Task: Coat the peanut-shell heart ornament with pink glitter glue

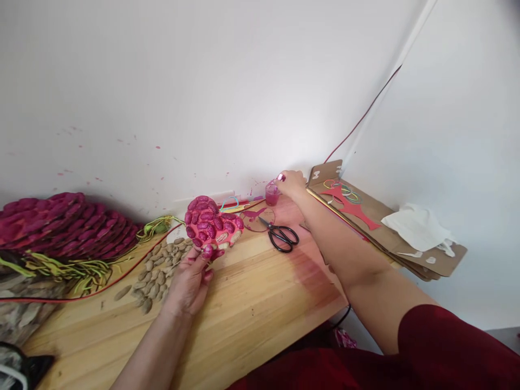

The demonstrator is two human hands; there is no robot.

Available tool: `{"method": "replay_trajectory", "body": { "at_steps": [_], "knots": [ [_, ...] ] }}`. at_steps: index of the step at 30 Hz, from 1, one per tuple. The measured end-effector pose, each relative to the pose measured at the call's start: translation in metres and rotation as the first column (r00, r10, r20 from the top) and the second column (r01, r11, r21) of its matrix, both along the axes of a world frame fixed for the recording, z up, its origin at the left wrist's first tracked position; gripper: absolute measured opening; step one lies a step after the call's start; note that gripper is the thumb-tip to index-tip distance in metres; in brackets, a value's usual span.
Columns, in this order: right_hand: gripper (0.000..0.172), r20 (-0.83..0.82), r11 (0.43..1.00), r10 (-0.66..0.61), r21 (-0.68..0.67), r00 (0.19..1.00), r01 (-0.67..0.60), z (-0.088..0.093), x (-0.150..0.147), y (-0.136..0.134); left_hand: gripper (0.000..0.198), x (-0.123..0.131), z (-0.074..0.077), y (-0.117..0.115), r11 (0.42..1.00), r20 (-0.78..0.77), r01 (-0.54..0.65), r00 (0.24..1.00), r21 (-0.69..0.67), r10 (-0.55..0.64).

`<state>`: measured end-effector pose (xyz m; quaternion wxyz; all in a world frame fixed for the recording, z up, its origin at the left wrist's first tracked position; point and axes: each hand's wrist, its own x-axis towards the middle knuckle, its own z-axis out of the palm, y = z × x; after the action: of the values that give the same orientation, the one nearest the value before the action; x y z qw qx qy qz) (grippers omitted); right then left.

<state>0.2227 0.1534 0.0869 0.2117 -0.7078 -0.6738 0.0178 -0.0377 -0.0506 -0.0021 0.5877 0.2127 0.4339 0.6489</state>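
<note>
My left hand (194, 279) grips a heart-shaped piece (207, 221) by its lower edge, thumb in front. Peanuts cover its red face; most are painted magenta, and a few near the lower right are still pale. My right hand (291, 183) reaches to the back of the table with its fingers closed at the rim of a clear cup (272, 195) of magenta paint. What those fingers pinch is too small to make out. Black-handled scissors (282, 237) lie below the cup, their tips over a round paint-stained disc (258, 219).
Loose peanuts (156, 273) lie left of my left hand. Stacked magenta peanut pieces (69, 225) with yellow-green strings (81, 276) stand farther left. Cardboard (406, 238) at right bears a red cutout (351, 206), rubber bands and a white cloth (420, 225). A red cord (122, 279) crosses the left side.
</note>
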Motion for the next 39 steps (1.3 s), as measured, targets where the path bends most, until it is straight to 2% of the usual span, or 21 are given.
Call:
{"method": "replay_trajectory", "body": {
  "at_steps": [6,12,17,21,27,30,33,35,37,39],
  "knots": [
    [0.025,0.047,0.995,-0.010,-0.095,0.999,0.014,-0.014,-0.010,0.013,0.032,0.002,0.003,0.001,0.997,0.046,-0.050,0.998,-0.054,0.053],
    [0.030,0.083,0.993,-0.027,-0.111,0.996,0.036,-0.009,-0.011,0.017,0.030,0.005,0.006,0.003,0.997,0.077,-0.065,0.995,-0.050,0.069],
    [0.028,0.108,0.994,-0.025,-0.100,0.994,0.036,-0.006,-0.009,0.014,0.040,0.005,0.002,0.004,0.999,0.089,-0.034,0.995,-0.025,0.036],
    [0.030,0.099,0.997,-0.025,-0.065,0.995,0.031,-0.005,-0.006,0.010,0.049,0.005,-0.001,0.006,0.999,0.088,-0.022,0.996,0.039,0.019],
    [0.026,0.057,0.998,-0.060,0.011,0.997,0.060,-0.004,0.001,0.004,0.049,0.005,0.001,0.007,0.999,0.107,-0.036,0.994,0.036,0.032],
    [0.024,-0.112,0.985,-0.071,0.146,0.991,0.087,-0.006,0.008,-0.004,0.049,0.005,0.003,0.006,0.999,0.131,-0.039,0.991,0.018,0.037],
    [0.025,-0.451,0.941,0.032,0.316,0.892,0.126,-0.008,0.008,-0.024,0.052,0.005,0.004,0.005,0.998,0.119,-0.049,0.992,0.027,0.045],
    [0.029,-0.640,0.929,0.176,0.359,0.748,0.089,-0.009,-0.002,-0.046,0.052,0.005,0.004,0.005,0.996,0.081,-0.069,0.995,0.054,0.065],
    [0.034,-0.697,0.897,0.339,0.441,0.632,0.005,-0.008,-0.019,-0.073,0.051,0.005,0.002,0.005,0.992,0.022,-0.092,0.996,0.087,0.090],
    [0.036,-0.656,0.845,0.487,0.520,0.576,-0.123,-0.008,-0.040,-0.101,0.049,0.005,0.001,0.005,0.986,-0.035,-0.115,0.992,0.120,0.120]
  ]
}}
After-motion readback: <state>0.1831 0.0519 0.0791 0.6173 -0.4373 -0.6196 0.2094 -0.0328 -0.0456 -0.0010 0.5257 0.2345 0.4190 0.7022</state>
